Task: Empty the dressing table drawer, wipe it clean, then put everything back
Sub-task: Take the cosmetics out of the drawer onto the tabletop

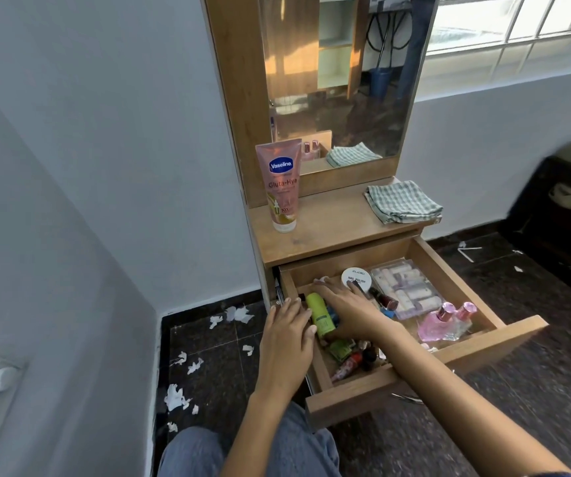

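The wooden drawer (466, 352) of the dressing table is pulled out and holds several cosmetics. Among them are a green spray bottle (320, 315), a white nail polish remover tub (356, 278), a clear box of small tubes (406, 290), two pink perfume bottles (439, 325) and small bottles (352, 363) at the front. My right hand (349, 311) lies palm down inside the drawer, fingers spread, just right of the green bottle. My left hand (285, 339) rests flat on the drawer's left wall, its thumb by the green bottle. A pink Vaseline tube (281, 187) and a folded checked cloth (402, 201) are on the tabletop.
A mirror (339, 74) rises behind the tabletop. Torn white paper scraps (177, 397) litter the dark floor at the left. A white wall stands close on the left, dark furniture (569, 201) at the right. My knee in jeans (249, 452) is below the drawer.
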Available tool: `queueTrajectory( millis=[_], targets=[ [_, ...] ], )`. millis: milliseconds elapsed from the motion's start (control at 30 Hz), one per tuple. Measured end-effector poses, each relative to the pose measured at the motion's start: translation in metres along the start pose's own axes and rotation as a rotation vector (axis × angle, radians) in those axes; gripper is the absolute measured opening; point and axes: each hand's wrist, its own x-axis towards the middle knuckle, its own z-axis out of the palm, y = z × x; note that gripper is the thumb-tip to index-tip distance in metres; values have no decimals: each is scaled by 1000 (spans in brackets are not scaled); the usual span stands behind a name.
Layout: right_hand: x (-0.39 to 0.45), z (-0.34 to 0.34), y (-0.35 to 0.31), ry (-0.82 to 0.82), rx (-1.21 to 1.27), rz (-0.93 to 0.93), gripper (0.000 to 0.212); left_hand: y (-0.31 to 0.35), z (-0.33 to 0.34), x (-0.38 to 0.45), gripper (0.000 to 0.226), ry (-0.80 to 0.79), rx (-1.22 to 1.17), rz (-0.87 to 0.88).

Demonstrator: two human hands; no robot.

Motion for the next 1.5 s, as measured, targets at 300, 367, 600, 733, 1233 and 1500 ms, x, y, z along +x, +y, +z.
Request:
queueTrajectory(
  millis=[300, 367, 600, 733, 1233, 1500],
  targets=[
    [2, 1, 3, 84, 14, -62, 86, 1, -1, 2, 38, 27, -42, -39],
    [-3, -5, 0, 198, 69, -93, 83, 3, -1, 5, 38, 45, -69, -55],
    [-21, -16, -11, 591, 299, -187, 87, 16, -4, 30, 54, 74, -365, -142],
    [-22, -19, -15, 650, 319, -220, 92, 23, -7, 49, 48, 150, -500, -142],
    [-10, -10, 1, 876, 350, -24, 69, 2, -27, 97, 39, 496, -494, -140],
    [-5, -5, 7, 858, 419, 98, 31, -22, -32, 136, 43, 460, -376, -190]
  ],
)
